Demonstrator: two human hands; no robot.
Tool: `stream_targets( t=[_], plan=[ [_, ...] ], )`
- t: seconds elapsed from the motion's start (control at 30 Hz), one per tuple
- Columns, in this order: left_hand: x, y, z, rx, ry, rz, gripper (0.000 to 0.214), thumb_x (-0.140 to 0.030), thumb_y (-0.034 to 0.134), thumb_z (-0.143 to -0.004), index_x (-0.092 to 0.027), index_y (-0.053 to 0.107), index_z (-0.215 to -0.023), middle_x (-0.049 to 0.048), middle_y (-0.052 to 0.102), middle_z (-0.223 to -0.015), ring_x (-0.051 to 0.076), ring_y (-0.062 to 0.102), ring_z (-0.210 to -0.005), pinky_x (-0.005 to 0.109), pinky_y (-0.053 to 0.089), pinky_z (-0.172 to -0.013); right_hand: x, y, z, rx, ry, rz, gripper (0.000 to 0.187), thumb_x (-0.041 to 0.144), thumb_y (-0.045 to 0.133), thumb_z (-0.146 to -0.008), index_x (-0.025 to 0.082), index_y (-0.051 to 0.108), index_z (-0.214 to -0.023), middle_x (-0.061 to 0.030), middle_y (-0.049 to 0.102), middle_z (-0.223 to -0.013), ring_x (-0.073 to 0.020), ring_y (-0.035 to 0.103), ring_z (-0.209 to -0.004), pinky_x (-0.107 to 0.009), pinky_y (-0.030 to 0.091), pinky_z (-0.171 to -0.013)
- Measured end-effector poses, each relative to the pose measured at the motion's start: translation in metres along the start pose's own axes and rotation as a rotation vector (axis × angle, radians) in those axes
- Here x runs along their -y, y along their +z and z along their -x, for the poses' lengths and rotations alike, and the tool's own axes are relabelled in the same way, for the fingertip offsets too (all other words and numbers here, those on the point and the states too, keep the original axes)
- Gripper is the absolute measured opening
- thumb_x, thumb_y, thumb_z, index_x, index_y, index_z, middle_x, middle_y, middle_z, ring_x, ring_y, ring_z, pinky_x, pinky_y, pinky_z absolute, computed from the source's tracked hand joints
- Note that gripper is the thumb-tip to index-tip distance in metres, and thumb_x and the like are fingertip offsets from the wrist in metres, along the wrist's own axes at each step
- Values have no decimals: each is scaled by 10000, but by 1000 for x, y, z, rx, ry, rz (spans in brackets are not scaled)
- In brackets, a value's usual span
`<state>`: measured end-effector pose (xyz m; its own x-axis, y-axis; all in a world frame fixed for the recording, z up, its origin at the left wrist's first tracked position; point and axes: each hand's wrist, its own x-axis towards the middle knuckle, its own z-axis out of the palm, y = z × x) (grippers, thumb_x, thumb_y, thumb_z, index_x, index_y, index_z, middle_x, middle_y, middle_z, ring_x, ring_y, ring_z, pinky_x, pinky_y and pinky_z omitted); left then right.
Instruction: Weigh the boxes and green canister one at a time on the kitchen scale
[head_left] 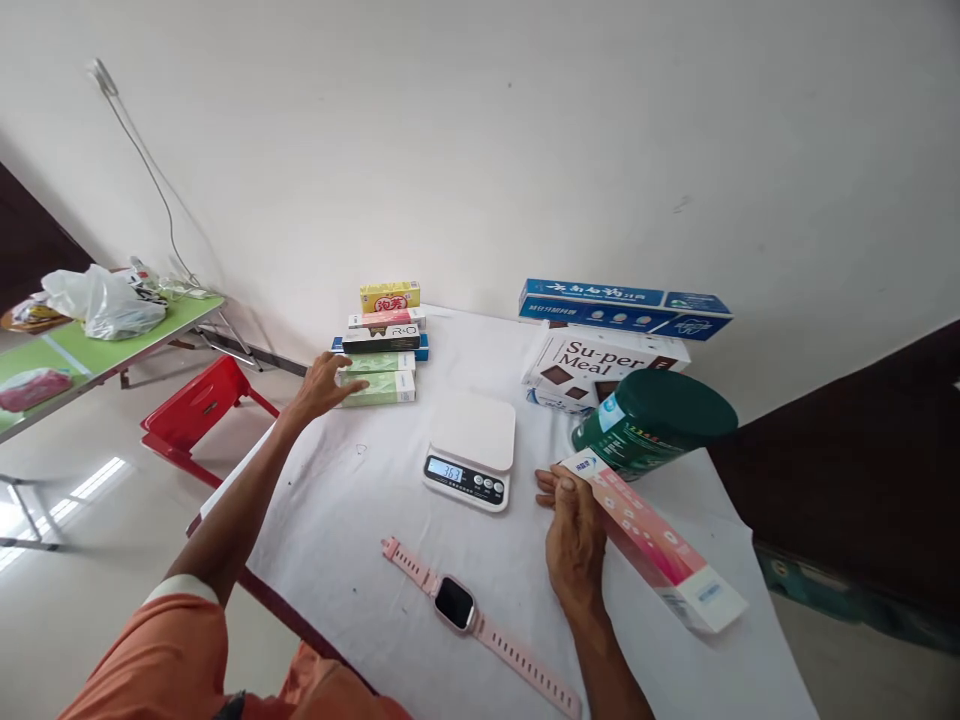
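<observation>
My left hand (324,388) reaches to the far left of the table, fingers apart, over the near ends of two light-green boxes (381,388). My right hand (576,535) is beside a long pink-and-white box (660,535), overlapping its near-left end, with the thumb uppermost and fingers pointing left; the box does not appear gripped. Between the hands is a white digital scale (472,430) with nothing on its plate, its display seeming to read 363. A pink smartwatch (454,603) lies unfastened in front of it.
Behind the green boxes are a black-and-white box (381,338) and a yellow box (390,297). At right stand a dark-green canister (652,415), a white "Su-per Meal" box (592,362) and a long blue box (626,308). A red chair (199,405) stands left.
</observation>
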<state>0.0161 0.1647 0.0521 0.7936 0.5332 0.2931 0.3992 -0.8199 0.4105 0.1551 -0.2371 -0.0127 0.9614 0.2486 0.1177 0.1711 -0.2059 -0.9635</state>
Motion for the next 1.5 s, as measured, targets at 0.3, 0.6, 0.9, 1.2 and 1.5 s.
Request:
stream_targets(
  t=[0.3, 0.6, 0.9, 1.2, 1.5],
  plan=[
    [-5, 18, 31, 124, -31, -73, 548, -462, 820, -787, -229, 636, -1248, 116, 602, -1219, 352, 586, -1175, 518, 482, -1032, -1, 1, 0, -11, -17, 20, 672, 736, 339, -1002, 161, 617, -1210, -183, 722, -1169, -266, 681, -906, -468, 538, -867],
    [-41, -2, 35, -25, 29, 157, 598, -576, 796, -801, -217, 629, -1249, 88, 591, -1200, 295, 626, -1090, 461, 537, -977, 2, 5, -1, -26, -7, -33, 686, 772, 365, -983, 171, 623, -1187, -184, 738, -1156, -281, 696, -954, -468, 564, -867],
    [-126, 44, -2, 213, 373, 234, 536, -534, 766, -859, -189, 628, -1246, 108, 568, -1160, 299, 585, -1084, 476, 524, -950, 3, 4, 0, -21, -13, -55, 675, 771, 359, -988, 178, 620, -1174, -180, 728, -1157, -274, 693, -924, -464, 571, -865],
    [-125, 69, -9, 251, 409, 214, 599, -576, 782, -833, -196, 636, -1273, 128, 584, -1175, 326, 574, -1121, 524, 503, -992, 7, 3, -1, -16, -11, -51, 660, 762, 354, -989, 179, 611, -1164, -183, 730, -1138, -279, 698, -927, -457, 584, -861],
    [-98, 69, 22, -170, 50, 593, 518, -647, 459, -1020, -233, 635, -1278, 112, 662, -1258, 257, 643, -1186, 449, 509, -1038, 7, 4, -2, -18, 11, -57, 692, 794, 347, -971, 183, 614, -1158, -190, 745, -1151, -279, 705, -903, -469, 592, -873]
  ],
)
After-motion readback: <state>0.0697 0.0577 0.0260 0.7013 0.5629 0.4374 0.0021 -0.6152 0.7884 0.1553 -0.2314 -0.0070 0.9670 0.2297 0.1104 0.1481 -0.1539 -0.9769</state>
